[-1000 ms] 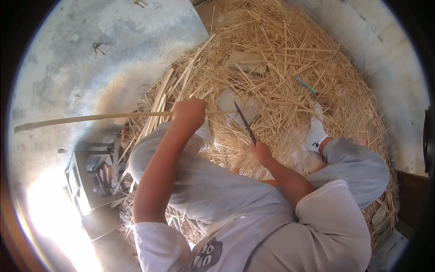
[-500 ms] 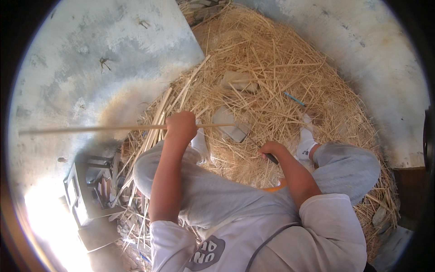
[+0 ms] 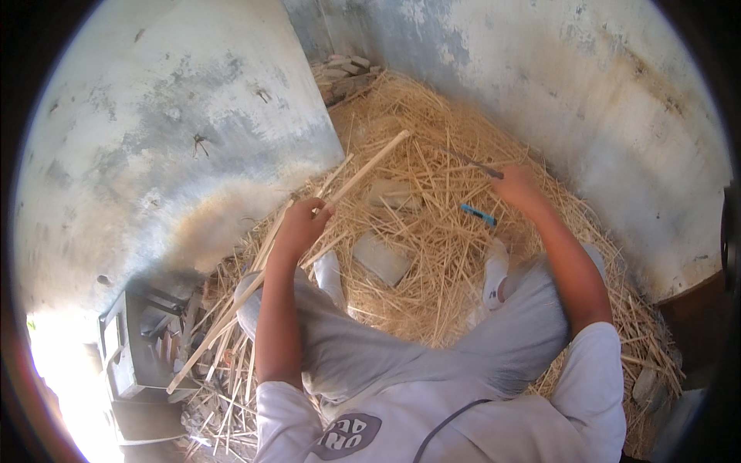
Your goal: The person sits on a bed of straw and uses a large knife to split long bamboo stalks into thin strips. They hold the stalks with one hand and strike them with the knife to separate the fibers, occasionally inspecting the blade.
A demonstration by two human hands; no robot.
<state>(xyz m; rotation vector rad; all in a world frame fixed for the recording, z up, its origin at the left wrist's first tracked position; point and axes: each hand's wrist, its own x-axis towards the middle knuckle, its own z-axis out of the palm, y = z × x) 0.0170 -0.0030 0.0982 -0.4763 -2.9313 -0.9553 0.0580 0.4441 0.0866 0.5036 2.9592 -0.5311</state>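
Where pale, stained walls (image 3: 540, 69) close in, a broad litter of straw-coloured shavings (image 3: 432, 301) is spread. Above it, a long pale strip (image 3: 370, 169) is held slantwise; its long axis is laid from lower left to upper right, with the far end pointed away from the body and the near end brought out past the left knee (image 3: 248, 302). It is gripped along its length by the closed fingers of the left hand (image 3: 305, 230), and part of it is hidden by the left forearm (image 3: 278, 324). A dark knife (image 3: 480, 165) is grasped in the closed right hand (image 3: 519, 187), its blurred blade directed toward the strip's far end; whether they touch cannot be told. Among the shavings, a flat grey block (image 3: 380, 258) and a small blue tool (image 3: 478, 214) are seen.
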